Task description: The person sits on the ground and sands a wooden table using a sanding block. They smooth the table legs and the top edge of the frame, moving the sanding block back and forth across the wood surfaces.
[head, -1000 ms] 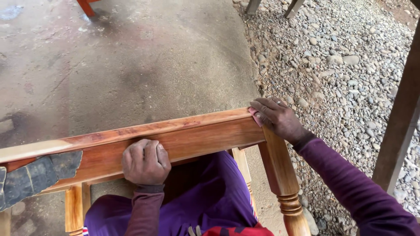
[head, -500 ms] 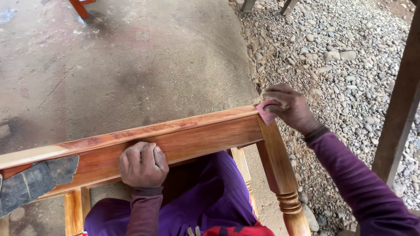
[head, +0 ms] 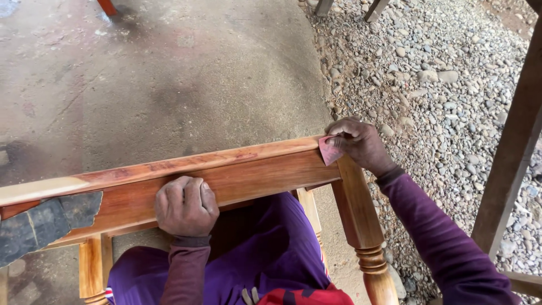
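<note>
Left hand (head: 186, 206) is curled over the front face of the wooden rail (head: 248, 175), knuckles up, fingers wrapped down over the edge. Closed grip, holding the rail itself, nothing else in it.

Right hand (head: 358, 144) sits at the rail's right end, right above the corner where the rail meets the turned leg (head: 361, 226). Fingers pinched shut on a small reddish piece of sandpaper (head: 328, 151), pressed flat against the rail's end face.

Rail runs left to right across the lap, slightly tilted up toward the right, reddish-orange varnished wood. A second leg (head: 93, 265) shows lower left. A dark worn cloth (head: 45, 223) overlaps the rail's left end.

Purple trousers (head: 265, 254) below the rail. Concrete floor (head: 169, 85) beyond, gravel (head: 440, 85) to the right, dark wooden post (head: 508, 164) at far right.
</note>
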